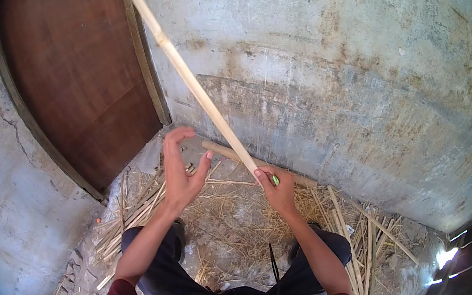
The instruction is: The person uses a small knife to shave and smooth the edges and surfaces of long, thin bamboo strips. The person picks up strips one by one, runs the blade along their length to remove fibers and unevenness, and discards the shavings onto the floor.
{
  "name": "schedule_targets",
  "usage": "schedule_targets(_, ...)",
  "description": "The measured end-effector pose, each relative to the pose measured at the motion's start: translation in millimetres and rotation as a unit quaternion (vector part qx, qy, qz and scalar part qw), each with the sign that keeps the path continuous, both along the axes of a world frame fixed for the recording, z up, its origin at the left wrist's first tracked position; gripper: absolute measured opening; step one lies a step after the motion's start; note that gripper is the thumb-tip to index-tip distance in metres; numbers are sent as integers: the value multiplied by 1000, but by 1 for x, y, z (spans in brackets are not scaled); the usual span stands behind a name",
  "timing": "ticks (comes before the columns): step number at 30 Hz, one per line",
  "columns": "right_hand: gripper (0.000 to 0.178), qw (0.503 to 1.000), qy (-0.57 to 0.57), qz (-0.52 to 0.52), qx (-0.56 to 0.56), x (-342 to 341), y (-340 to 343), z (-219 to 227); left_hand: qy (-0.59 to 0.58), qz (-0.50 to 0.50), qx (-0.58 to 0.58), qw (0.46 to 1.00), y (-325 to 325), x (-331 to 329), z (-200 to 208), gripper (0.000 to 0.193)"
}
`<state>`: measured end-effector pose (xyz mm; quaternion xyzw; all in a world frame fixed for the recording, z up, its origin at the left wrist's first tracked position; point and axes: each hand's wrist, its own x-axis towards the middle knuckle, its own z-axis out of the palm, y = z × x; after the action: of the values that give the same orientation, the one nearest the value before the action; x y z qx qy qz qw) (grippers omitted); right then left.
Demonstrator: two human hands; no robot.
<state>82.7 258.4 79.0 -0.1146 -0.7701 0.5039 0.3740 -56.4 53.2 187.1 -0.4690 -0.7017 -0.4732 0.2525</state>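
right hand: pinching the bamboo strip by its near end, bit of something green there too | strip: slants up to far left, reaching by the brown door | left hand: spread, nothing in it, just left of the strip | floor: stick piles left and right

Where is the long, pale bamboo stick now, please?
In the head view, the pale bamboo stick slants from the right hand up leftward toward the brown wooden door.
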Motion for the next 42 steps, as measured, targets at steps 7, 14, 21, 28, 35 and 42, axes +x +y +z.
schedule_targets(7,21,994,88,-56,-13,-2,11,-10,-120,55,-12,991,-82,14,-92,43)
schedule_targets(14,28,996,45,-67,-46,-2,10,1,-655,-284,197,672,-268,60,-141,63)
schedule_targets(21,29,994,70,-65,-48,-13,13,-2,-729,-397,-166,532,-255,92,-210,83)
schedule_targets(28,27,993,64,-86,-50,-4,20,-6,-118,291,127,941,-248,-40,-92,62)
schedule_targets(35,26,994,61,-84,-17,0,25,3,63,-99,-471,874,-246,85,-193,57)
schedule_targets(42,26,996,47,-43,-57,-6,3,11,-8,557,-261,788,-399,-159,-197,68)
